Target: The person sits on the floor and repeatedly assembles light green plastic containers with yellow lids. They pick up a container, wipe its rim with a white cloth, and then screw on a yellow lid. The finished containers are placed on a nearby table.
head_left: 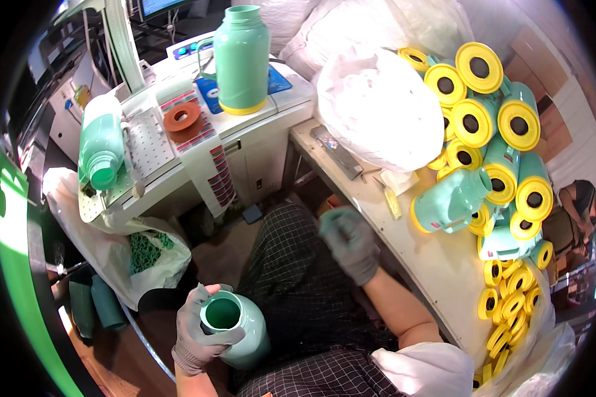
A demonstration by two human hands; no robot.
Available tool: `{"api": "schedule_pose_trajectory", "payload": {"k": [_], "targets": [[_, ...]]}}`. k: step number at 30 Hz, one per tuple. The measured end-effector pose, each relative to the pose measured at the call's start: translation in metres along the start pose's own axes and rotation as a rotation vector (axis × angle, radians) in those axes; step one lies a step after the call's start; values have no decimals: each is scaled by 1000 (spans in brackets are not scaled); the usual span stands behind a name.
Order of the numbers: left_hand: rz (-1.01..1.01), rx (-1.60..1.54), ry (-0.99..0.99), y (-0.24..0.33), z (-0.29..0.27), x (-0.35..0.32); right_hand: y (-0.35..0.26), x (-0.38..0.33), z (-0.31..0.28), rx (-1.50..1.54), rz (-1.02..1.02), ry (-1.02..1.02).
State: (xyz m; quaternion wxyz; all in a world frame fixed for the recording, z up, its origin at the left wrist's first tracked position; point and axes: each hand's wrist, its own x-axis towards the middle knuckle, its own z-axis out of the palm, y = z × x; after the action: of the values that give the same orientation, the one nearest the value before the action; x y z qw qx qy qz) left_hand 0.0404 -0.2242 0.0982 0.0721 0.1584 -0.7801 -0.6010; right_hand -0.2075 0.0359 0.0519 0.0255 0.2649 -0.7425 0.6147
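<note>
My left hand [197, 331], in a grey glove, grips a mint-green flask body [240, 331] by its open neck, low beside my left knee. My right hand [349, 241], also gloved, hovers blurred above my lap near the edge of the white bench [437, 264], fingers loosely curled and holding nothing I can make out. On that bench lies a green flask with a yellow base [451, 200], in front of a stack of similar flasks [503, 132] with yellow ring bases facing me.
A white machine [198, 145] stands ahead with an upright green flask [242, 59], an orange ring [182, 118] and a flask lying on its fixture [101, 142]. A white bag [377, 109] sits on the bench. Loose yellow rings [510, 311] pile at right. Another person [576, 205] is at the far right.
</note>
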Motion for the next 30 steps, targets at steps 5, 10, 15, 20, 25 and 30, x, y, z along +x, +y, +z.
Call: {"api": "schedule_pose_trajectory", "payload": {"k": [5,10,15,20,25,30], "targets": [[33,-203,52,27,19,16,3,105,-135,-491,-165,522],[-70,31,113,10,28,29,24,201,-182,-881,-217,521],[-90,38,172,8,33,33,31,230,-186,-1090,92,414],[51,210,149,-19,26,37,39,249,-210,-235,66,466],[130,373,253,-13,25,36,-32,173,-83,70,236,-8],[443,472,108,16,31,42,-56,46,68,-68,-314,-815]]}}
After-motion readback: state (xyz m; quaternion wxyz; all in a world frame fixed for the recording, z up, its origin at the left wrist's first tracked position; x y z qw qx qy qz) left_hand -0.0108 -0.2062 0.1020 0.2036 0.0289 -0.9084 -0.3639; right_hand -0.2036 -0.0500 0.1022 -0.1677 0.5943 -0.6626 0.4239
